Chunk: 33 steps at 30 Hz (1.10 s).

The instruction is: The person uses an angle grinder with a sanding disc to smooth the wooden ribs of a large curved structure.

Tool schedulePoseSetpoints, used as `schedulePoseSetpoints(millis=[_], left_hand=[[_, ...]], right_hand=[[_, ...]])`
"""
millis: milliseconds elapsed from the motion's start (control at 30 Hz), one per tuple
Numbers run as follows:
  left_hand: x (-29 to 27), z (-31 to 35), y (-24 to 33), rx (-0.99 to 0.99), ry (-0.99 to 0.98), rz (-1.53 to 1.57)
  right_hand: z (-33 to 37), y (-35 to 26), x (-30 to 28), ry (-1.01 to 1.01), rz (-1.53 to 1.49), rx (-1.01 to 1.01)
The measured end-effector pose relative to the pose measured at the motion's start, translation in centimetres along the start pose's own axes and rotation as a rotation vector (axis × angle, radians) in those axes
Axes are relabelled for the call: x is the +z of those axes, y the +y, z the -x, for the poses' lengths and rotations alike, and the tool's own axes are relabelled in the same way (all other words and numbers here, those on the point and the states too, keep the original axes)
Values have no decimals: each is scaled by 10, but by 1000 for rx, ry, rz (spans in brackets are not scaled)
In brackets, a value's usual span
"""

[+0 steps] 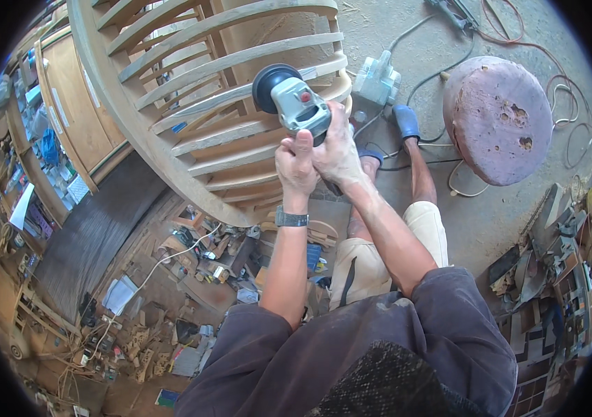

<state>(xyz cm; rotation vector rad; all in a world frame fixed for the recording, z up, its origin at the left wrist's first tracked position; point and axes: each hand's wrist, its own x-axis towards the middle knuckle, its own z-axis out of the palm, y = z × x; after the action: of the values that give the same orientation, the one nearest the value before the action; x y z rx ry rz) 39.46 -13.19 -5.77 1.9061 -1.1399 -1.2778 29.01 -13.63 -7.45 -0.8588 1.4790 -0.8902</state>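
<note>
Both hands, left (296, 167) and right (337, 149), clamp the grinder (294, 101); heavy, rigid, best gripped by its body, disc at 10 o'clock on the slats (226, 132).

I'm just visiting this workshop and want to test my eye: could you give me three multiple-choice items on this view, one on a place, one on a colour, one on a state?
1. Where does the grinder's disc sit?
A. against the slatted wooden frame
B. on the round stool
C. on the floor

2. What colour are the slippers?
A. red
B. blue
C. white

3. How is the grinder held?
A. in the left hand only
B. in both hands
C. lying unheld

Answers:
1 A, the black disc lies against a curved slat of the frame.
2 B, the slipper by the stool is blue.
3 B, the left hand and the right hand both wrap the grinder's body.
</note>
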Motion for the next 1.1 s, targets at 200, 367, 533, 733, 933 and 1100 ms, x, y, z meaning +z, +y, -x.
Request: schedulePoseSetpoints(millis=[200, 367, 533, 733, 933, 1100], left_hand=[[21, -4, 13, -37, -50, -259], [31, -3, 6, -30, -95, -255], [5, -6, 16, -24, -31, -212], [-28, -3, 5, 52, 50, -8], [-10, -3, 9, -13, -3, -213], [16, 0, 12, -50, -51, -191]], right_hand=[[-1, 16, -17, 106, -150, 126], [-4, 28, -24, 114, -107, 74], [-9, 1, -6, 64, -120, 8], [0, -16, 22, -39, -74, -48], [-1, -7, 0, -9, -153, 94], [-1, 17, -14, 87, -78, 30]])
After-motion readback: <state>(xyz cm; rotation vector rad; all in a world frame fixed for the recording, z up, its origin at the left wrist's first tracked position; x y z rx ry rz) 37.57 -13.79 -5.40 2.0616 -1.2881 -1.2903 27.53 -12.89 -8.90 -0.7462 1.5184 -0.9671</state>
